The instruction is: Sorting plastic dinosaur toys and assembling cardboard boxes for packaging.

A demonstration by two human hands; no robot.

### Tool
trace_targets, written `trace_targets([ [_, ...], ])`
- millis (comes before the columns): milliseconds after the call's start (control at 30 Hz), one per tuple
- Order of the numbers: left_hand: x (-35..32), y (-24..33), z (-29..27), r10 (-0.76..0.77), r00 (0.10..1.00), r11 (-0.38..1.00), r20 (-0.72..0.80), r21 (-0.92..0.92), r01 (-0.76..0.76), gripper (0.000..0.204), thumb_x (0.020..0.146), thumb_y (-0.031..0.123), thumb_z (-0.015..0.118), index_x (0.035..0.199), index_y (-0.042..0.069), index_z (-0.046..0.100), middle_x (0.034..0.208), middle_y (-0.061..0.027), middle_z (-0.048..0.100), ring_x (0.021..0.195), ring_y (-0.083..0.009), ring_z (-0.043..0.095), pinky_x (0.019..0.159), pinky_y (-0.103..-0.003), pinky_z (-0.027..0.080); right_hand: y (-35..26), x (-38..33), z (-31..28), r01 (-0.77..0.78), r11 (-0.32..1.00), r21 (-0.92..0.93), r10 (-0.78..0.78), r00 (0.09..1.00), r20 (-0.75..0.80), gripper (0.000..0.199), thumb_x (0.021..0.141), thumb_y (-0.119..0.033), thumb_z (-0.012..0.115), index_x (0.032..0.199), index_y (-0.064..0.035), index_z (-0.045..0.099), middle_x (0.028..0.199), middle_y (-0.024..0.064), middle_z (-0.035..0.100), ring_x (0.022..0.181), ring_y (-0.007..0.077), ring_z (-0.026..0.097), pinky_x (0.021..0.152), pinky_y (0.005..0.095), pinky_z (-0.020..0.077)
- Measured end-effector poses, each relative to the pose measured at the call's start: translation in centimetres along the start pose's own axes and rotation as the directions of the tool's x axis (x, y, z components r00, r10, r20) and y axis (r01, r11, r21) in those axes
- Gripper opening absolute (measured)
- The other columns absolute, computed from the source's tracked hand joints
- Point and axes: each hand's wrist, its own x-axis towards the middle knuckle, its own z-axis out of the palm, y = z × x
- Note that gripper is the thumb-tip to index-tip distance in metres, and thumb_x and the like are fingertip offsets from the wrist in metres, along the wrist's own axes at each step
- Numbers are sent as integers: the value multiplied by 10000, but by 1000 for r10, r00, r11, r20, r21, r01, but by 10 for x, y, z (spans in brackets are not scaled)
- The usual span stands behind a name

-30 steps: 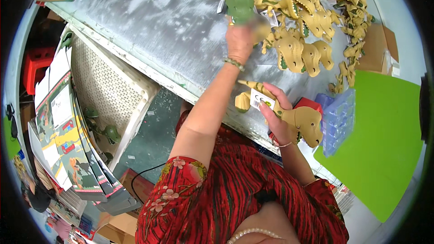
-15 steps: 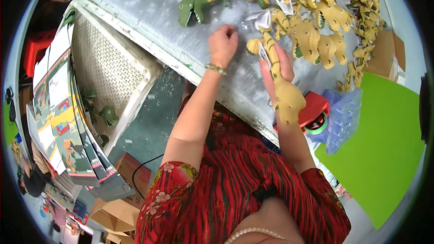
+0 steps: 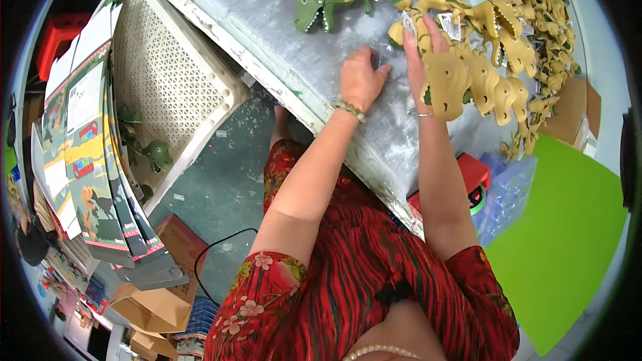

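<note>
My right hand (image 3: 417, 70) is around a yellow toy dinosaur (image 3: 446, 87), its big head toward me and a white tag by my fingers. This toy lies at the left end of a row of like yellow dinosaurs (image 3: 506, 90), heads side by side. To the left, my left hand (image 3: 362, 80) rests low at the table, thumb apart from half-curled fingers; I see nothing in it. Beyond it lies a green toy dinosaur (image 3: 313, 12) with its jaws apart, its tail reaching toward the yellow ones.
A heap of yellow dinosaurs (image 3: 545, 20) covers the table's far right. Near my right forearm are a red tape dispenser (image 3: 471, 174), clear blue plastic packs (image 3: 511, 190) and a green board (image 3: 568, 241). Left of the table (image 3: 267, 70) stand a white crate (image 3: 167, 53) and printed cards (image 3: 87, 140).
My right hand has carried the yellow dinosaur away from me to the left end of the row. My left hand has shifted right and its thumb has spread. The whole view has shifted slightly.
</note>
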Motion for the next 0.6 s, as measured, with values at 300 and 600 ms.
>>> trace_targets([
  [300,-9,5,4,-112,989,983,-92,-153,97,276,585,89,649,802,-8,508,692,-177,531,665,-329,517,613,-387,411,10,-8,10,195,979,-65,-198,979,-51,340,721,-208,583,1015,-56,508,916,119,537,837,244,515,723,316,405],
  [600,-9,8,6,-146,983,974,-110,-191,123,263,589,69,640,807,-1,510,676,-165,523,638,-317,513,593,-381,414,20,12,26,-30,1000,1,30,999,-11,270,688,-181,614,907,-41,540,864,115,552,766,197,522,675,283,408],
])
